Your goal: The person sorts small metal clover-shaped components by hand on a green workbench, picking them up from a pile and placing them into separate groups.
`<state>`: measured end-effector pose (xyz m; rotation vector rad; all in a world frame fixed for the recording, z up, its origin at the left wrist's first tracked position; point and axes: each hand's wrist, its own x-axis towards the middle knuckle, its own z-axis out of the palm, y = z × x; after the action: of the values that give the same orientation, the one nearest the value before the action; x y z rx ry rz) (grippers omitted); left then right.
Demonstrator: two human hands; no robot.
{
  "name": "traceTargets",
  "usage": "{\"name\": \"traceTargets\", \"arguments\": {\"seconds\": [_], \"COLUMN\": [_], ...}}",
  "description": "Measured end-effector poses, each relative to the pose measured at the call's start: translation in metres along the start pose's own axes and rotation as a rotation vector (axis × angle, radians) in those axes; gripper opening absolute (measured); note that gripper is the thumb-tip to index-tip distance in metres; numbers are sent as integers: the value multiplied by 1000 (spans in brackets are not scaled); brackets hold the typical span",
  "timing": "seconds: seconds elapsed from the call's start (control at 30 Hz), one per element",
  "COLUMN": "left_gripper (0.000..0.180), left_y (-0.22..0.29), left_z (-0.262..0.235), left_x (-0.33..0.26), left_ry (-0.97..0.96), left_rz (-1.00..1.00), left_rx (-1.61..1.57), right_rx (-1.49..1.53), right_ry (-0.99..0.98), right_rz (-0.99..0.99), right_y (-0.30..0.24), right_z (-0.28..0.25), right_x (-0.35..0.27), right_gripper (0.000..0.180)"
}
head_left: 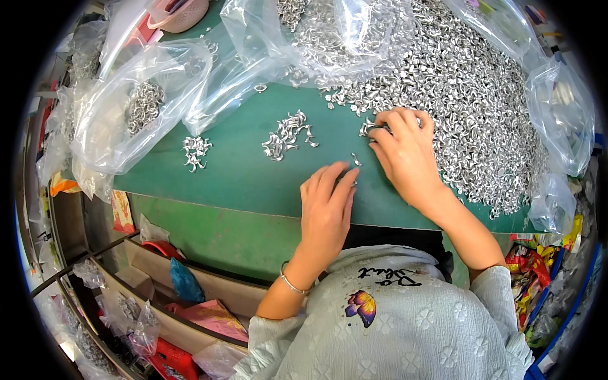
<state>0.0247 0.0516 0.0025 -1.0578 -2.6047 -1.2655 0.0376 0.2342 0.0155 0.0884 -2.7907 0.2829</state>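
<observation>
Risk first, from the left: sagging clear plastic bag [136,104] of small silver metal pieces lying open-mouthed near the desk [240,171] edge, apt to spill into the bins below if nudged. Next to it, a tiny cluster of pieces [195,152] and a larger sorted group [288,134], both loose on bare green, easily swept together or scattered by a passing wrist. Left hand [326,202] lying palm-down on the green surface near the front edge, fingers pressed together and curled over something small; whether a piece is actually pinched there, impossible to tell. A single stray piece [356,159] just beyond those fingertips, likely to be brushed off the desk. Right hand [405,149] at the near rim of the big heap [456,82], fingertips bunched and pinching at a few pieces; a careless pull liable to bring a slide of neighbours onto the cleared area.

Pieces themselves: small, bright, silvery, curved and hooked in shape, glinting, tangled thickly across the right half of the desk, partly under more clear bags at the far right.
</observation>
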Motion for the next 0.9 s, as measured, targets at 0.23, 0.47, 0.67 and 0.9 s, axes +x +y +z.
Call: {"name": "traceTargets", "arguments": {"seconds": [0.23,0.47,0.67,0.9], "left_gripper": [32,28,31,28], "left_y": [-8,-10,-9,-16], "left_z": [2,-6,-14,-15], "left_x": [11,-1,-5,-7], "left_ry": [-134,-46,-38,-21], "left_rz": [115,-28,-31,5], "left_rx": [126,35,85,-69], "right_rx": [63,-31,140,208], "right_ry": [9,-109,-259,-23], "right_rz": [140,-21,-134,-13], "right_y": [9,-3,-5,9], "right_z": [-16,0,-24,-31], "right_x": [0,2,-22,-19], "right_gripper": [13,35,26,19]}}
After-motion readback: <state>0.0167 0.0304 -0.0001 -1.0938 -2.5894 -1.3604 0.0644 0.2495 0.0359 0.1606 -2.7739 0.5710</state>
